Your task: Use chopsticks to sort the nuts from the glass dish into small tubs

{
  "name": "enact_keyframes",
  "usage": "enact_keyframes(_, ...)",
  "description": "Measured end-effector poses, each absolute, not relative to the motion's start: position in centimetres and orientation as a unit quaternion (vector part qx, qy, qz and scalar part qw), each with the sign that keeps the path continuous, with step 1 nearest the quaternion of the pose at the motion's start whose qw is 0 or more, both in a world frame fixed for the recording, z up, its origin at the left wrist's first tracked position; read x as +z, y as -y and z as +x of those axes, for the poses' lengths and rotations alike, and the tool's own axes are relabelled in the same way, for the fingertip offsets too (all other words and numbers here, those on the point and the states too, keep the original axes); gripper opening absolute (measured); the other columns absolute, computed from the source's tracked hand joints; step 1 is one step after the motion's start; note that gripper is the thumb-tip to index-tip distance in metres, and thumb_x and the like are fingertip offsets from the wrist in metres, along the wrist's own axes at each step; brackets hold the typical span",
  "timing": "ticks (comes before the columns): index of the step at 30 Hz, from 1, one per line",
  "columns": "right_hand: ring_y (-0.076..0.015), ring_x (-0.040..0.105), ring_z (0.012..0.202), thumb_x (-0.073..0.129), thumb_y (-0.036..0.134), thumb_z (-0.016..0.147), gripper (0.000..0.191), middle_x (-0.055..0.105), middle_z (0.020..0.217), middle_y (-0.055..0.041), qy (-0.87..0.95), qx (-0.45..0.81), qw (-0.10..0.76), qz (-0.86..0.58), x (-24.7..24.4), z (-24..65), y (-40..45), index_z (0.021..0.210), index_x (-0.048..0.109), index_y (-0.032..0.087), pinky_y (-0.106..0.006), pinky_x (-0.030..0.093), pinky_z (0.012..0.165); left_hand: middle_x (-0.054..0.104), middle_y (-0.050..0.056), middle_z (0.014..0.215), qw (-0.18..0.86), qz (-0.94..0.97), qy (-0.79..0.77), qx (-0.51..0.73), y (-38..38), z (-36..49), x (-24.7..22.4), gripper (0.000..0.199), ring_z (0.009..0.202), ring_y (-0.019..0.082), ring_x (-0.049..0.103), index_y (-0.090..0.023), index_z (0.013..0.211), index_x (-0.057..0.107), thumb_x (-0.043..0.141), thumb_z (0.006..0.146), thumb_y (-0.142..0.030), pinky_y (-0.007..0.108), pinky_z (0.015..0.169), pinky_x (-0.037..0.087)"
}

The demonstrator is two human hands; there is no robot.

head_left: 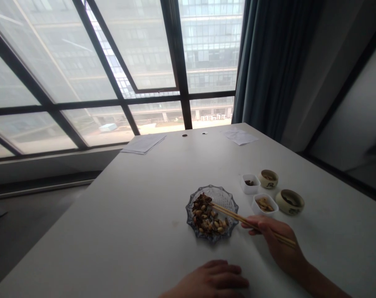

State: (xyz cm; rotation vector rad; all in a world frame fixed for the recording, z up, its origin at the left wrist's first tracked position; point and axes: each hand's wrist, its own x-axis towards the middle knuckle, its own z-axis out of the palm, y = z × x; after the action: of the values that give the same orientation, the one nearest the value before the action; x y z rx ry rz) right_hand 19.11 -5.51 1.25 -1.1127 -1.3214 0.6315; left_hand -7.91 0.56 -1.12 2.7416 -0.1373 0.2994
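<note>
Nearest us, our left hand (211,281) lies on the desk (128,207), its wrist cut off at the bottom of our view. Its fingers are close together and slightly bent; we cannot tell whether anything is under the palm. The desk's near edge is out of sight. Our right hand (277,240) grips a pair of chopsticks (226,211), the thumb on top, most of the other fingers hidden.

The chopsticks slant over the rim of a glass plate (226,198), well in from the desk's left edge. Their tips are lost in a dark clump (200,200), too blurred for us to name. They look slim, straight and pale brown. Around the clump we see tan and brown nuts (211,223), covering the plate's left and near parts; the scalloped rim is ridged.

Towards the desk's right edge stand two small white bowls (255,207) and two cream cups (283,207), their contents partly shaded. Papers (144,143) lie at the desk's far left corner.
</note>
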Motion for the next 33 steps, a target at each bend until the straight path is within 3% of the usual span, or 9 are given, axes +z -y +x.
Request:
enact_keyframes(6, -0.0250, 0.082, 0.084, 0.062, 0.034, 0.104, 0.025, 0.084, 0.100, -0.0080, 0.508, 0.137, 0.658, -0.538, 2.9, 21.8, 6.7, 0.111, 0.083, 0.022, -0.032, 0.069, 0.078, 0.057, 0.001, 0.156, 0.206, 0.975, 0.039, 0.079, -0.4, -7.8, -0.5, 0.030, 0.149, 0.018, 0.048, -0.021, 0.135, 0.059, 0.046, 0.111, -0.034, 0.029, 0.131, 0.026)
enact_keyframes(12, -0.0252, 0.082, 0.077, 0.067, 0.046, 0.100, 0.035, 0.083, 0.090, -0.0116, 0.392, 0.069, 0.697, -0.597, 5.4, 24.4, 6.2, 0.099, 0.082, 0.014, -0.032, 0.068, 0.079, 0.056, 0.002, 0.157, 0.215, 0.973, 0.037, 0.070, -0.5, -7.8, -0.1, 0.031, 0.151, 0.017, 0.046, -0.021, 0.136, 0.058, 0.048, 0.110, -0.034, 0.030, 0.131, 0.027)
enact_keyframes(24, -0.0281, 0.081, 0.077, 0.063, 0.052, 0.100, 0.038, 0.082, 0.087, -0.0108, 0.396, 0.050, 0.697, -0.596, 5.1, 24.5, 6.1, 0.095, 0.079, 0.018, -0.037, 0.069, 0.078, 0.058, 0.003, 0.155, 0.217, 0.973, 0.031, 0.074, -0.3, -7.9, 0.0, 0.030, 0.151, 0.017, 0.046, -0.022, 0.136, 0.059, 0.050, 0.109, -0.032, 0.030, 0.131, 0.027)
enact_keyframes(33, -0.0269, 0.081, 0.071, 0.061, 0.044, 0.103, 0.031, 0.083, 0.082, -0.0084, 0.482, 0.160, 0.660, -0.554, 2.9, 21.0, 6.7, 0.096, 0.081, 0.022, -0.034, 0.069, 0.068, 0.059, 0.003, 0.154, 0.226, 0.972, 0.024, 0.063, -0.2, -7.7, 0.1, 0.028, 0.149, 0.020, 0.049, -0.024, 0.133, 0.060, 0.049, 0.109, -0.033, 0.033, 0.130, 0.031)
